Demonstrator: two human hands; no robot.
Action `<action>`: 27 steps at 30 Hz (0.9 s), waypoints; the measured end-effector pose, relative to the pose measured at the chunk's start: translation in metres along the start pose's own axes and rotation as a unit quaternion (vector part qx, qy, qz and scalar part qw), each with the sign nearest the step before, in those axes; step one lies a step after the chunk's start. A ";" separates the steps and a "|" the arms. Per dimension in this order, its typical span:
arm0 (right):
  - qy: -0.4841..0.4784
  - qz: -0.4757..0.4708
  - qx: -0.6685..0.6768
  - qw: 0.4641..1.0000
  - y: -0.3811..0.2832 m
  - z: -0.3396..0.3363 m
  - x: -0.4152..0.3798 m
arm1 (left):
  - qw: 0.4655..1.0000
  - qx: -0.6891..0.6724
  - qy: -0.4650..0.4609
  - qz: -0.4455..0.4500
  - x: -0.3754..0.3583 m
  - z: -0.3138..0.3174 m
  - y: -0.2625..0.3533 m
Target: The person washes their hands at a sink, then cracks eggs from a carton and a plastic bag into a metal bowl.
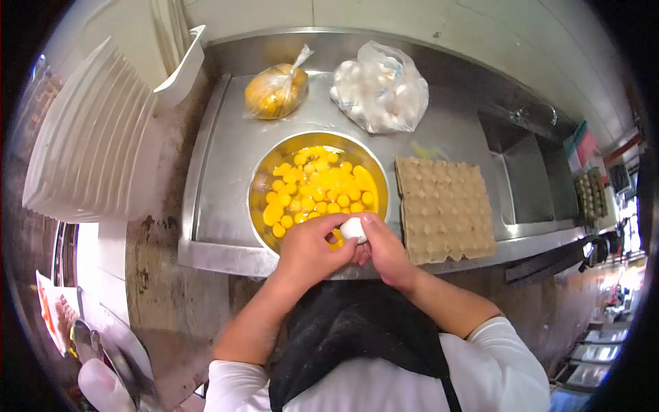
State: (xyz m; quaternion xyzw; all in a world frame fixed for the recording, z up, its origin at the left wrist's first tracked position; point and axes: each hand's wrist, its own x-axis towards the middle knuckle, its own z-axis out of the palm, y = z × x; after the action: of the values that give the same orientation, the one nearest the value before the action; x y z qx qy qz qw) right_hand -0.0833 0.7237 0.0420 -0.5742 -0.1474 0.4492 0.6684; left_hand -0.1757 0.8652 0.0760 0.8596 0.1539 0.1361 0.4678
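Note:
A white egg (pixel 353 229) is gripped between my left hand (pixel 307 251) and my right hand (pixel 386 250), right over the near rim of a steel bowl (pixel 259 180). The bowl holds several raw egg yolks (pixel 317 187) in yellow liquid. Both hands' fingers press on the shell from either side. An empty cardboard egg tray (pixel 445 208) lies just right of the bowl on the steel counter (pixel 220 172).
At the counter's back sit a tied bag of yellow liquid (pixel 276 91) and a clear bag of white eggshells (pixel 379 87). A stack of white plastic trays (pixel 89 144) stands at left. A sink (pixel 527 180) lies to the right, with more egg trays (pixel 589 196) beyond.

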 end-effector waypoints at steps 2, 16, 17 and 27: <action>-0.010 0.004 -0.002 1.000 0.001 -0.005 0.008 | 1.000 0.021 0.015 -0.001 0.003 0.003 0.001; -0.066 0.077 -0.056 0.993 -0.026 -0.028 0.041 | 0.995 -0.051 0.051 -0.062 0.025 0.014 -0.014; -0.077 0.084 -0.079 0.990 -0.033 -0.029 0.043 | 0.995 -0.052 0.055 -0.065 0.027 0.012 -0.015; -0.090 -0.130 -0.430 0.889 -0.077 -0.041 0.066 | 0.994 0.059 0.082 -0.033 0.027 -0.038 -0.011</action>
State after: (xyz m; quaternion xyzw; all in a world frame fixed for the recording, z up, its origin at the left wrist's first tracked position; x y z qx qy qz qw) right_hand 0.0159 0.7530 0.0781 -0.7378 -0.4595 0.3006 0.3926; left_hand -0.1665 0.9105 0.0887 0.8659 0.2280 0.1817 0.4064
